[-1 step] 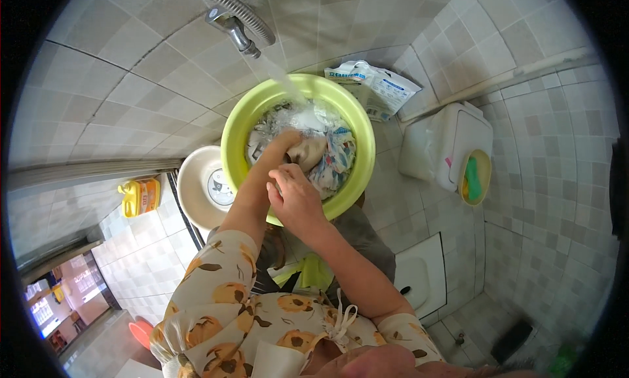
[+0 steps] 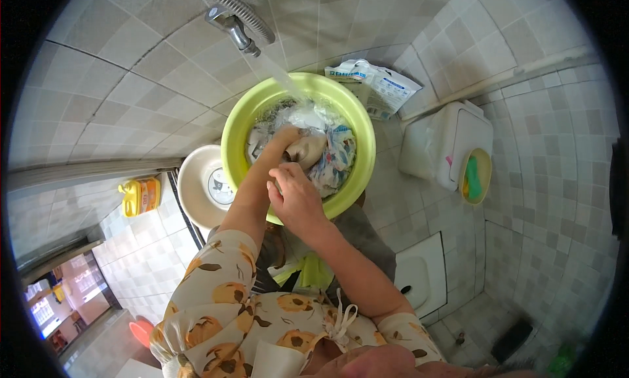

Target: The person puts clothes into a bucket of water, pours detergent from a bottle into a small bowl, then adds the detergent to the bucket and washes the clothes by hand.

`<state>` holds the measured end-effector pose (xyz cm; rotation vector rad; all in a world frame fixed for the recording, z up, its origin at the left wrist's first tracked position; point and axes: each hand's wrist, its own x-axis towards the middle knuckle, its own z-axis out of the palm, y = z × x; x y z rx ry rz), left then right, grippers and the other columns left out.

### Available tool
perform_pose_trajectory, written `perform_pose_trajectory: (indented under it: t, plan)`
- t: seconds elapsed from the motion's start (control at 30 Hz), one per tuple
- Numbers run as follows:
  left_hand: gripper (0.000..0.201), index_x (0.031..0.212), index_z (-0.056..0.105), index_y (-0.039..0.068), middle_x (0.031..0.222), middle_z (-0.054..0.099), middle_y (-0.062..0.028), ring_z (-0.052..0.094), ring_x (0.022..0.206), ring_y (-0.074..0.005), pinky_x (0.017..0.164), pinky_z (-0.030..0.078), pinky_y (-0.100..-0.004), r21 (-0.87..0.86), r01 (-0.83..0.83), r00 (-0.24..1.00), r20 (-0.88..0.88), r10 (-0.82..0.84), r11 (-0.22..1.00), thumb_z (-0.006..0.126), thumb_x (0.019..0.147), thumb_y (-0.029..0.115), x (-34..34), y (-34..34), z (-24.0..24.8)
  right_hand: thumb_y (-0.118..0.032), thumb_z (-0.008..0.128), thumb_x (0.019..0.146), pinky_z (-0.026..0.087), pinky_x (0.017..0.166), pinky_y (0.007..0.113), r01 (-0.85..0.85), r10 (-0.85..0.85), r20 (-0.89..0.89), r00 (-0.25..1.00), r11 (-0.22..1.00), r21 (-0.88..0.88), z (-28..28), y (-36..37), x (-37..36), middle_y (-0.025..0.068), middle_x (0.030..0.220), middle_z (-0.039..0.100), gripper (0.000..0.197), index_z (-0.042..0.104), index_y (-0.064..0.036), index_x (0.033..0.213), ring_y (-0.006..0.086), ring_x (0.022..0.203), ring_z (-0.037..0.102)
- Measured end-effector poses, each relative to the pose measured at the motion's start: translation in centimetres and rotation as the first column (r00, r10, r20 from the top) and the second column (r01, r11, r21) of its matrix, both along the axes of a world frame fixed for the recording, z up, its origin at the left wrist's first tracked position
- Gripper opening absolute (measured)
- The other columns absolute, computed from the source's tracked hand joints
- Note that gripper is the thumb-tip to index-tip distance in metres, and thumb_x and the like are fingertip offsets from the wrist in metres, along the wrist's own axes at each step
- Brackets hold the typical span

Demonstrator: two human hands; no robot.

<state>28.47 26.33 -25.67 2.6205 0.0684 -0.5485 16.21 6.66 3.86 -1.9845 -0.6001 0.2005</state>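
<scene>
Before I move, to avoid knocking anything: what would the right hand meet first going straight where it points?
Probably the bare left forearm, slanting ahead of the right hand into the round lime-green plastic basin; depth is unclear.

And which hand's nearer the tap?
The left. The left hand reaches into the laundry close to where the water from the tap lands; the right hand is farther back, at the tub's near side.

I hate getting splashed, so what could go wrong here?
Water is running from the tap into the lime tub, so it might spill over if left on. Splashes could wet the white packet beside the tub. The left hand is among the cloths, so its floral sleeve might get wet.
</scene>
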Motion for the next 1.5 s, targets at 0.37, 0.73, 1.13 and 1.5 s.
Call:
perform_pose_trajectory:
  t: [0.37,0.73,1.13,1.5]
  plan:
    - [0.056,0.104,0.065,0.001,0.094,0.067,-0.0198,0.065,0.086,-0.0331,0.076,0.051,-0.0386,-0.089,-0.129,0.99,0.043,0.133,0.988,0.075,0.068,0.043,-3.0,-5.4,14.9,-0.016,0.059,0.086,0.049,0.072,0.042,0.075,-0.076,-0.008,0.997,0.993,-0.097,-0.8,-2.8,1.8,0.0155,0.101,0.059,0.019,0.059,-0.005,0.102,0.0334,0.082,0.062]
    - [0.011,0.079,0.059,0.009,0.071,0.059,0.0041,0.05,0.059,-0.003,0.053,0.04,-0.0204,-0.916,-0.376,0.705,-0.184,0.684,0.14,0.066,0.078,0.0,-9.8,-10.1,29.6,-0.017,0.059,0.084,0.047,0.085,0.044,0.148,-0.156,-0.001,0.988,0.938,-0.313,-3.0,-5.5,3.8,0.021,0.111,0.057,0.036,0.056,-0.0019,0.117,0.0377,0.098,0.058]
    - [0.019,0.072,0.049,0.009,0.071,0.054,0.0037,0.046,0.064,-0.0042,0.059,0.038,-0.0207,-0.979,0.017,0.699,-0.133,0.702,-0.202,0.063,0.076,-0.003,-12.7,-8.8,35.4,-0.015,0.066,0.079,0.044,0.089,0.047,0.039,-0.066,-0.215,0.974,0.991,-0.127,-2.3,-3.2,4.9,0.0277,0.12,0.052,0.067,0.035,-0.0019,0.137,0.044,0.11,0.051]
    - [0.019,0.075,0.052,0.006,0.069,0.051,0.0037,0.044,0.065,-0.0032,0.056,0.037,-0.0215,-0.971,0.136,0.657,0.236,0.716,0.195,0.071,0.078,0.007,-13.6,-9.3,35.4,-0.002,0.049,0.082,0.048,0.089,0.038,0.473,-0.247,-0.41,0.878,0.572,0.67,-0.9,-5.6,8.0,0.0126,0.109,0.056,0.028,0.056,-0.0009,0.109,0.0243,0.099,0.059]
